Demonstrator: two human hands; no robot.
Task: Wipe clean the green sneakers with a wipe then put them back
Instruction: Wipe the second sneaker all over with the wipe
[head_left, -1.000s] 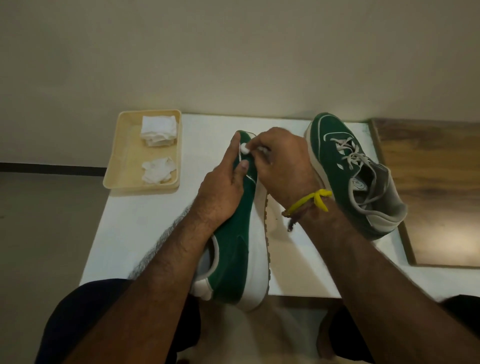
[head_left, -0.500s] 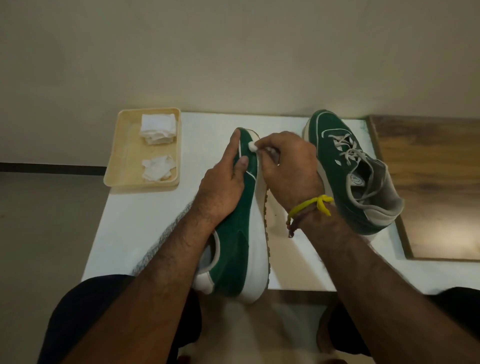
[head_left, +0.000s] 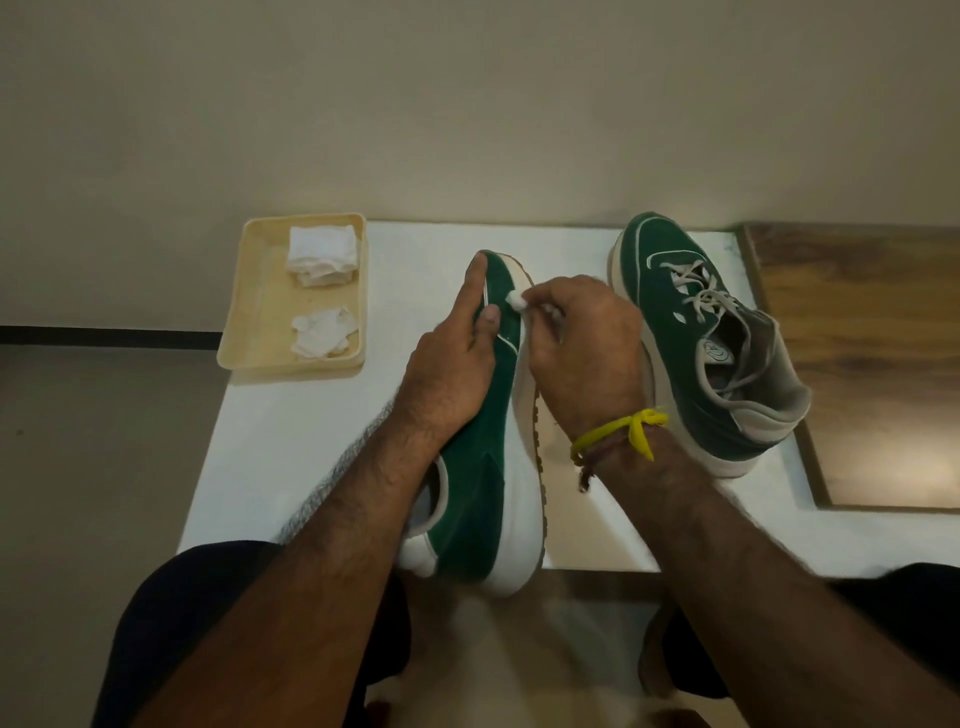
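Observation:
A green sneaker (head_left: 480, 467) with a white sole lies on its side, its heel past the near edge of the white table (head_left: 291, 431). My left hand (head_left: 452, 364) grips its upper near the toe, index finger stretched along the tip. My right hand (head_left: 582, 358) pinches a small balled white wipe (head_left: 517, 299) against the green side near the toe. The second green sneaker (head_left: 696, 332) stands upright on the table to the right, laces loose.
A beige tray (head_left: 244, 332) at the table's back left holds a folded stack of wipes (head_left: 322, 254) and a crumpled wipe (head_left: 324, 338). A wooden surface (head_left: 872, 364) adjoins the table on the right. A plain wall rises behind.
My right hand has slid the wipe a little along the sneaker's side near the toe. The left hand keeps its hold, and the sneaker stays on its side.

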